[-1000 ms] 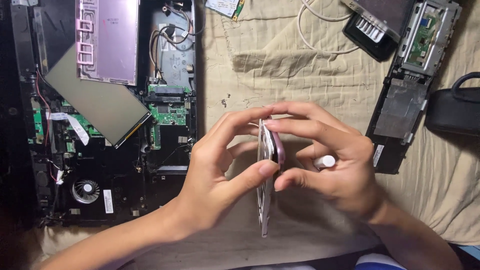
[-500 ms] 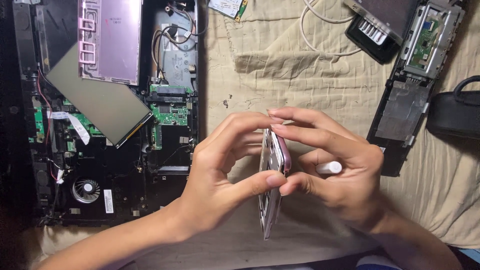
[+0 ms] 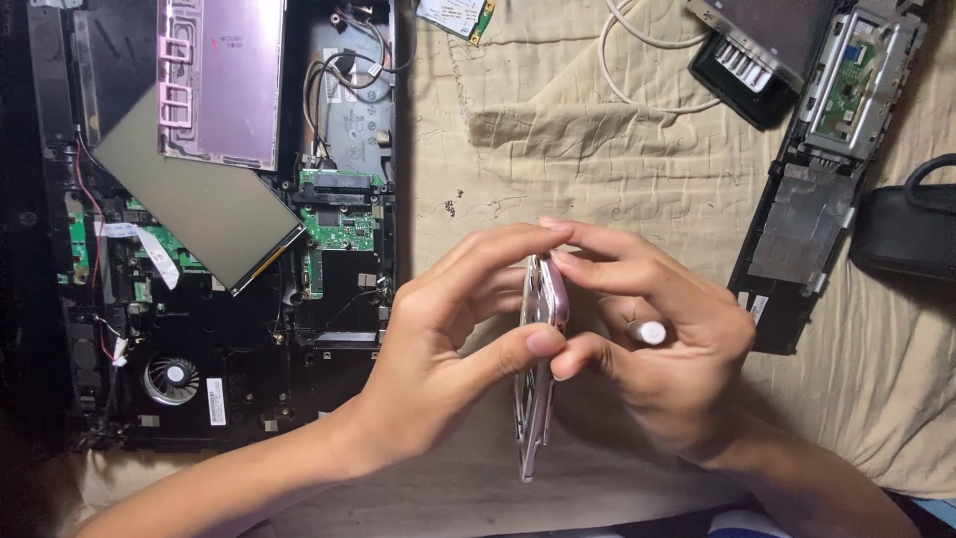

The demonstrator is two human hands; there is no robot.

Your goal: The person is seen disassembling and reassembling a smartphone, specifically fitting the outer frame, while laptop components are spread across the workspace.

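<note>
At the far left lies an opened laptop chassis (image 3: 214, 229) with its cover off, showing a green circuit board (image 3: 339, 224), a round cooling fan (image 3: 171, 380) near the front edge, a red wire along the left side, and two flat metal plates, a pinkish one (image 3: 224, 80) at the far end and a grey one (image 3: 199, 204) tilted below it. All of this rests on a wrinkled beige cloth (image 3: 558, 130). Right of the chassis, the left hand (image 3: 438, 349) reaches in from the near left, thumb and forefinger pinched narrow on a thin flat metal part (image 3: 540, 369) held on edge in the middle of the scene, above the cloth. The right hand (image 3: 662, 349) meets it from the other side, its fingertips also closed on the upper end of that part, while a small white-tipped tool (image 3: 650, 332) is tucked in its curled fingers. Farther right lie a white cable (image 3: 622, 60), a dark panel strip (image 3: 812, 189) with a metal bracket, and a black pouch (image 3: 911, 229) at the right edge.
</note>
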